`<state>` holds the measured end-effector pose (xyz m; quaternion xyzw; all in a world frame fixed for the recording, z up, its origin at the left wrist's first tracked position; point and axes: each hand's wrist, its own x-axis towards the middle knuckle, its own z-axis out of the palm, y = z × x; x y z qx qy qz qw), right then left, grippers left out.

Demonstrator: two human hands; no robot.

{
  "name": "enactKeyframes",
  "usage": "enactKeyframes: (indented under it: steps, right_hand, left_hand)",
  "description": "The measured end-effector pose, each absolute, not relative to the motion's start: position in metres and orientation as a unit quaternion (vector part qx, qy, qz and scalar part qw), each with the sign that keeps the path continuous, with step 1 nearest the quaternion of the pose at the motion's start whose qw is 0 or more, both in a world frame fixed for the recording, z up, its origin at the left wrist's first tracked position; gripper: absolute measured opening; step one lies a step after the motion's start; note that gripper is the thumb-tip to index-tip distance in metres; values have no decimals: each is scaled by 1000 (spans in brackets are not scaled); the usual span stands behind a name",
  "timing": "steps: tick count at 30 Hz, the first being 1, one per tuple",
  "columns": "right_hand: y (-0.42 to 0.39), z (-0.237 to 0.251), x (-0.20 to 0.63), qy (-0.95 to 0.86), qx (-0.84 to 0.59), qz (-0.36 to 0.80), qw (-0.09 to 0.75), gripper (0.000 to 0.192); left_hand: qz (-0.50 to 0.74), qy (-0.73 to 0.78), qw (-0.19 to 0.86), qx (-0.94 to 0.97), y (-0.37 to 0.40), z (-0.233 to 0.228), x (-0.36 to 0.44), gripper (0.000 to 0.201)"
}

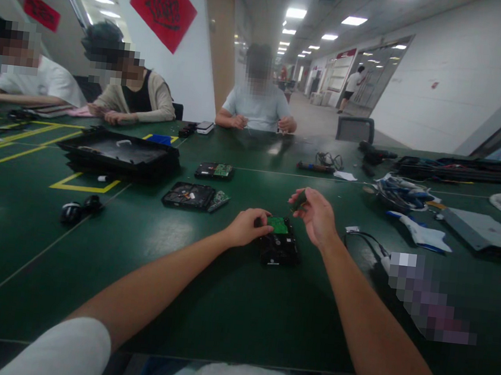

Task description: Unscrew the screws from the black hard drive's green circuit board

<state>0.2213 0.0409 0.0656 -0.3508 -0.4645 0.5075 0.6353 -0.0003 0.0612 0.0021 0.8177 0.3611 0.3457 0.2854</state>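
A black hard drive [278,251] lies on the green table in front of me, a bright green circuit board [279,225] showing at its far end. My left hand [250,228] grips the drive's left side, thumb resting at the edge of the board. Just above and right of the drive, my right hand [316,218] is raised with its fingers closed round a small dark greenish piece [298,199], too small to name for certain. Farther left are another hard drive [189,195] with a loose circuit board [219,201] against it, and a third drive [214,170] behind.
A large black tray [122,153] sits at the left, with a black round-ended object [80,210] nearer me. To the right are a cable [368,237], blue-and-white gloves [420,232] and a grey metal case [487,230]. Several people sit across the table.
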Motion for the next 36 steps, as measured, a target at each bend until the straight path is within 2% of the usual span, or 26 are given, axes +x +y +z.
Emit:
enactKeyframes:
  steps: [4,13,18,26,32,36]
  right_hand:
    - [41,66,221,-450,-346,525,633,42]
    - [41,66,220,-478,-356,478,646,34]
    - [42,65,220,-447,-343,522,641,46]
    - [39,67,220,-476,-346,492,642,32]
    - [41,66,222,-449,-336,534,633,44]
    - [41,66,222,-461,-347,515,634,38]
  left_hand:
    - [345,362,286,817,60,3,0,19]
    - [336,369,282,819,60,5,-1,19]
    - [333,373,280,820,59,6,-1,19]
    - [337,374,287,815,61,3,0,20]
    - [337,374,285,816,59,5,0,20]
    - [334,374,289,816,59,5,-1,20]
